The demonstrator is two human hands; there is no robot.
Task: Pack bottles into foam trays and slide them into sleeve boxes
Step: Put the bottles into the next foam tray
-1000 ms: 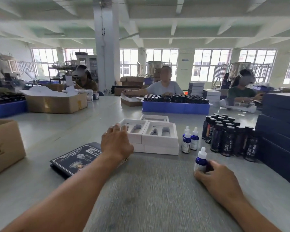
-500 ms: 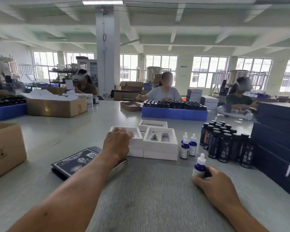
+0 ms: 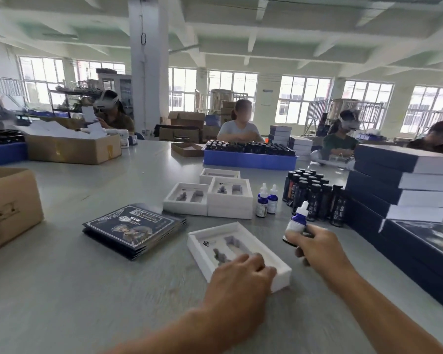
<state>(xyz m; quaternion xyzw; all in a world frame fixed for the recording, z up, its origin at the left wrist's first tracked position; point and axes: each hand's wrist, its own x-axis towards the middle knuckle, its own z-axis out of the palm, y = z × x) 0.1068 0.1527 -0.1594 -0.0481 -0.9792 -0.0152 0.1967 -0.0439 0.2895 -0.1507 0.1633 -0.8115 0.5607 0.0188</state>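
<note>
A white foam tray (image 3: 223, 241) with cut-out slots lies on the table in front of me. My left hand (image 3: 241, 282) grips its near end. My right hand (image 3: 317, 247) holds a small blue dropper bottle (image 3: 297, 221) with a white cap, upright, just right of the tray. A second dark bottle seems to be under the same hand, mostly hidden. More white foam trays (image 3: 207, 198) are stacked further back. Two blue dropper bottles (image 3: 266, 201) stand beside them, then a cluster of dark bottles (image 3: 315, 198).
A pile of flat dark sleeve boxes (image 3: 136, 229) lies left of the tray. Dark packed boxes (image 3: 404, 195) are stacked at the right. A cardboard box (image 3: 8, 205) stands at the left edge. Several people work across the table behind a blue crate (image 3: 251, 159) of bottles.
My left hand has pulled one foam tray off the stack and drawn it toward me. My right hand has lifted the dropper bottle slightly. The camera tilted down.
</note>
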